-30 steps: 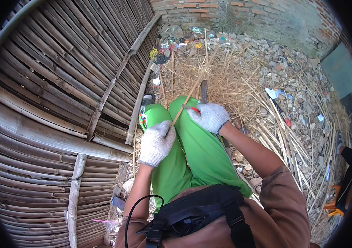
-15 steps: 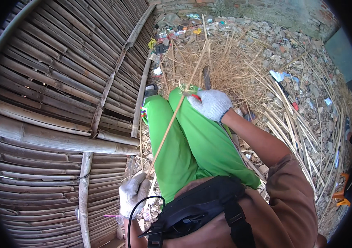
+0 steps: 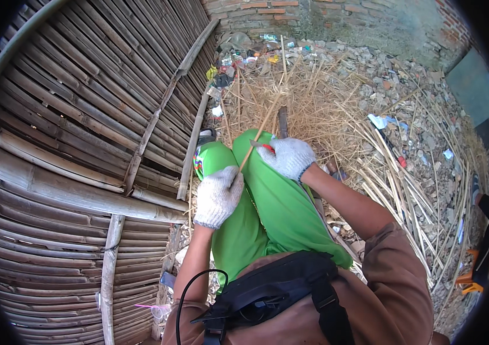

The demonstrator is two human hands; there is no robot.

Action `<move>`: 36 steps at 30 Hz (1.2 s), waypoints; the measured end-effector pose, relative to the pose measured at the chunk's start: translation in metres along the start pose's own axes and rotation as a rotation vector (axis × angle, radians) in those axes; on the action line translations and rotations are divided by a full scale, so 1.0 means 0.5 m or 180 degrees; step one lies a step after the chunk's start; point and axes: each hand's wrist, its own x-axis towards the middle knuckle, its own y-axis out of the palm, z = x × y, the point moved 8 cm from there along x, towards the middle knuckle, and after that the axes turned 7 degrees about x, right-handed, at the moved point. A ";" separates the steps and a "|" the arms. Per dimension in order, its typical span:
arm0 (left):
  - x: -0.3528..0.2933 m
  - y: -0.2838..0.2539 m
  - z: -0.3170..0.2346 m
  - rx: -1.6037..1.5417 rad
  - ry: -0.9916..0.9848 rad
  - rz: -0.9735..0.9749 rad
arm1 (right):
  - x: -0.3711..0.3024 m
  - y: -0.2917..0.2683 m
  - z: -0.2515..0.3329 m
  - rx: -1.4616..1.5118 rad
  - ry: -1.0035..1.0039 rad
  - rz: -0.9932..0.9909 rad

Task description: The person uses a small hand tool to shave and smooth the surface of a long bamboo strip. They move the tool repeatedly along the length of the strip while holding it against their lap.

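My left hand [image 3: 218, 198], in a white knit glove, is closed on a thin bamboo strip [image 3: 266, 122] above my left thigh. The strip slants up and away across my knees toward the straw; any part behind that hand is hidden. My right hand [image 3: 293, 158], gloved too, rests over my right knee, closed around the red handle [image 3: 268, 148] of a small knife. Its short blade [image 3: 255, 143] lies against the strip, a little beyond my left hand. Green trousers [image 3: 279, 201] cover my legs beneath both hands.
A bamboo slat wall [image 3: 78, 103] stands close on my left. Shavings [image 3: 319, 109] cover the ground ahead, before a brick wall [image 3: 325, 23]. Long split strips [image 3: 399, 195] lie on rubble to my right. Another person's dark-clothed leg [image 3: 488, 210] shows at the right edge, near an orange object [image 3: 470, 282].
My left hand has come forward from beside my hip to near the knife. The pale curls by the blade no longer show. My right hand stays over the knee, and the view has shifted slightly.
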 end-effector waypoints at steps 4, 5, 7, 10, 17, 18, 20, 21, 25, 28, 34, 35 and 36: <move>-0.103 -0.055 0.006 -0.0048 -0.0131 0.0152 | -0.006 -0.004 -0.013 0.0066 0.0101 0.0040; -0.139 -0.078 0.007 0.0012 -0.0119 0.0182 | -0.005 -0.002 -0.021 0.0083 0.0086 -0.0005; -0.213 -0.140 0.011 0.0108 -0.0354 0.0287 | -0.005 0.006 -0.020 0.0184 0.0017 -0.0102; -0.323 -0.226 0.010 0.0098 -0.1095 0.0443 | -0.005 0.007 -0.015 0.0187 0.0016 -0.0112; -0.274 -0.160 0.007 -0.0094 -0.0992 0.0434 | 0.004 0.012 -0.010 0.0167 -0.0105 0.0027; -0.244 -0.136 0.012 -0.0073 -0.0839 0.0421 | 0.004 0.015 -0.011 0.0131 -0.0146 0.0003; -0.177 -0.083 0.019 -0.0268 -0.0592 0.0147 | 0.002 0.009 -0.005 0.0142 -0.0149 -0.0032; -0.137 -0.055 0.016 -0.0302 -0.0474 0.0107 | -0.002 0.007 -0.011 0.0098 -0.0147 -0.0061; -0.025 0.018 0.018 0.0008 -0.0150 -0.0157 | 0.000 0.003 0.012 0.0050 -0.0176 0.0022; 0.004 0.026 0.007 0.0236 0.0033 -0.0226 | 0.000 0.006 0.005 0.0052 -0.0111 0.0066; -0.114 -0.052 0.003 0.0420 -0.0016 -0.0023 | -0.002 0.005 -0.010 0.0064 0.0016 0.0042; -0.148 -0.068 -0.002 0.0433 -0.0058 0.0010 | -0.005 0.000 -0.017 0.0060 0.0058 0.0040; -0.192 -0.084 0.003 0.0419 -0.0153 0.0030 | -0.006 0.003 -0.019 0.0080 0.0081 0.0041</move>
